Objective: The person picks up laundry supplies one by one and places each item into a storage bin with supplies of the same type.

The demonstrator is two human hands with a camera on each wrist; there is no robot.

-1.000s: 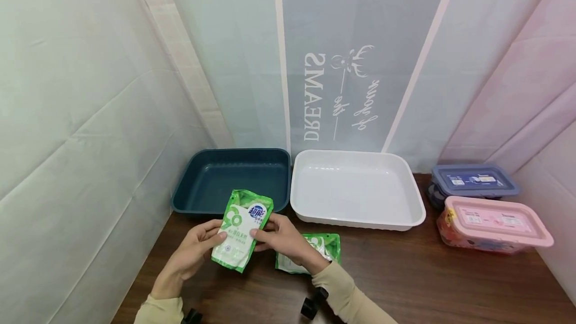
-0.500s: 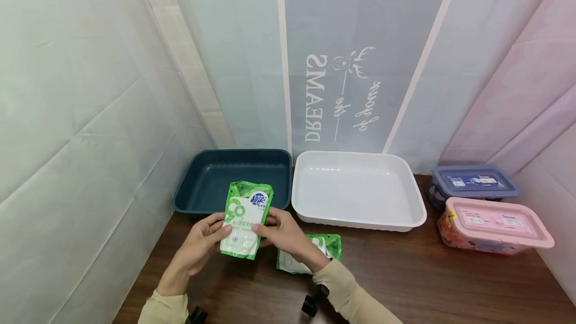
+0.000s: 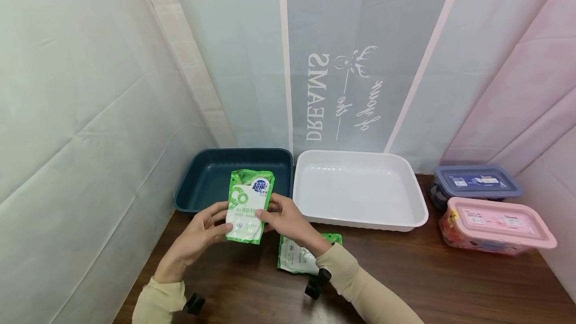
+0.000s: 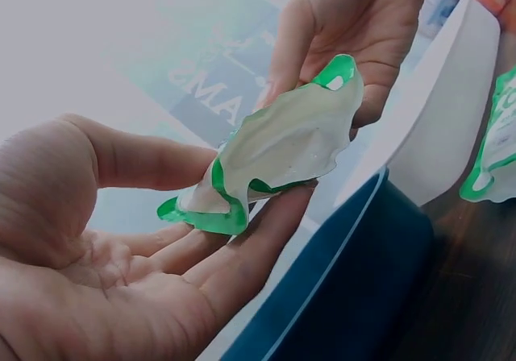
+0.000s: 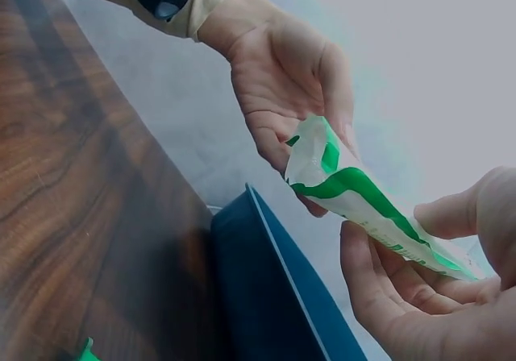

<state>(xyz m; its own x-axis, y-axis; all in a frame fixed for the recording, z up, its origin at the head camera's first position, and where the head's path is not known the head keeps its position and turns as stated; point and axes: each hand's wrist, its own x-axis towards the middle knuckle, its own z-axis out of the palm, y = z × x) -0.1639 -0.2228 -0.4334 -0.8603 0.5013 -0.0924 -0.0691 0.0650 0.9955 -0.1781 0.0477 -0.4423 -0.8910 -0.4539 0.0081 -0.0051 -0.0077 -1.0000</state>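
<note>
A green-and-white detergent pouch point(image 3: 245, 214) is held up by both hands, its printed front facing the head camera. My left hand point(image 3: 195, 239) pinches its left edge, thumb point(image 4: 153, 159) on one face and fingers behind. On the opposite edge, my right hand point(image 3: 290, 221) grips it the same way. The pouch's upper part overlaps the dark teal tray point(image 3: 211, 179) in the head view; the left wrist view looks at the pouch's crimped end point(image 4: 290, 139). A second pouch point(image 3: 297, 259) lies on the table, partly hidden under my right forearm.
Right of the teal tray stands a white tray point(image 3: 355, 189). Farther right sit a blue-lidded box point(image 3: 477, 181) and a pink-lidded box point(image 3: 495, 221). Curtains point(image 3: 351, 14) hang behind the wooden table point(image 3: 405, 269), and a pale fabric wall point(image 3: 90, 164) bounds its left side.
Both hands have raised the pouch up the head view and slightly right, farther over the teal tray. It now appears more upright. The second pouch stays in place.
</note>
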